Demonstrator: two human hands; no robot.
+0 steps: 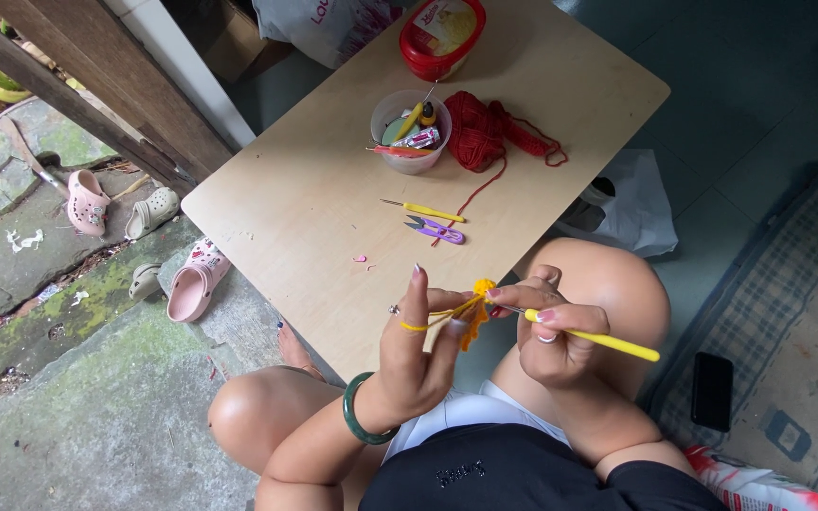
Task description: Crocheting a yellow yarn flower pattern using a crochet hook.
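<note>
- Head view, landmark = low wooden table (pixel 333 189).
- Small orange crochet piece (pixel 478 308) is being held just off the near edge of the table, above the knees, between both hands.
- Left hand (pixel 418 355) is being kept raised, fingers partly spread; orange yarn (pixel 416 327) is being looped around the index finger, and the piece is being pinched at thumb and middle finger.
- Green bangle (pixel 360 423) is being worn on the left wrist.
- Right hand (pixel 551 336) is being closed around a yellow-handled crochet hook (pixel 598 338); the hook tip is being pointed into the orange piece, the handle away from the table toward the near right.
- On the table, near its middle: a second yellow-handled hook (pixel 425 211) and purple thread snips (pixel 435 229) are lying just beside each other.
- Farther up the table: a clear plastic cup (pixel 410 132) with small tools is standing, touching a red yarn ball (pixel 478 132); a red strand is trailing down to the snips.
- At the far edge of the table: a red-lidded tub (pixel 442 36) is sitting.
- Left of the table, on the stone ground: pink clogs (pixel 196 281) are lying.
- Right of the table, on a checked mat (pixel 788 331): a black phone (pixel 712 390) is lying.
</note>
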